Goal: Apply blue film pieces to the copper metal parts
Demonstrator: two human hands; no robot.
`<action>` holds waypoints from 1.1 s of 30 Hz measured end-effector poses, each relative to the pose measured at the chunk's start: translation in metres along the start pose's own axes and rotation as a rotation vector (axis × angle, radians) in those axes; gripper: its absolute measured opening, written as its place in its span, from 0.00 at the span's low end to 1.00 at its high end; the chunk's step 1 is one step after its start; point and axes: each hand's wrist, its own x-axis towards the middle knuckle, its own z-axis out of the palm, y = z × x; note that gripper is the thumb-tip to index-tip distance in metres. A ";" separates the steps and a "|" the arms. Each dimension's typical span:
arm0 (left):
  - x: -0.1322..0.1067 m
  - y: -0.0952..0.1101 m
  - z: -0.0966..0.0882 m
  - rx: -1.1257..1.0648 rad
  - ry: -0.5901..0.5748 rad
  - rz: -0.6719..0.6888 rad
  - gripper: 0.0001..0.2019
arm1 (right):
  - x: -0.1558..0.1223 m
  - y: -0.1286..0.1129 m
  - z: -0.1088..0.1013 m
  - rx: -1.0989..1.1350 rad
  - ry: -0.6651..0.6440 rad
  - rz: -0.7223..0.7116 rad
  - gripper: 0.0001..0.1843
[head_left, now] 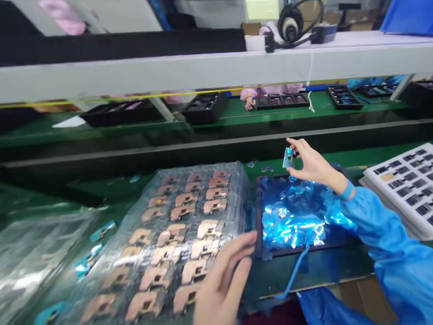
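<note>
My right hand [310, 163] is raised above the far edge of a black tray [304, 249] heaped with shiny blue film scraps [292, 216]. Its fingers pinch a small blue-grey part [288, 158]. My left hand [224, 283] lies with its fingers stretched out on the right edge of a clear plastic tray [162, 235] that holds several copper-coloured flex parts in rows. It holds nothing.
A white tray [411, 184] of small dark parts sits at the right. A green conveyor belt [236, 115] runs across behind, carrying black trays [203, 107]. Another person's hand [250, 102] rests at one of them. A headset [293, 22] lies on the upper shelf.
</note>
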 end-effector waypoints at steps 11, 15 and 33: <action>0.047 -0.019 0.072 -0.448 0.116 -0.039 0.16 | -0.070 -0.112 0.014 0.571 0.016 -0.216 0.22; 0.039 -0.022 0.066 -0.349 0.138 0.044 0.11 | -0.067 -0.107 0.025 0.659 0.039 -0.114 0.04; 0.030 -0.023 0.071 -0.593 0.047 -0.081 0.19 | -0.093 -0.117 0.035 0.009 0.455 -0.334 0.10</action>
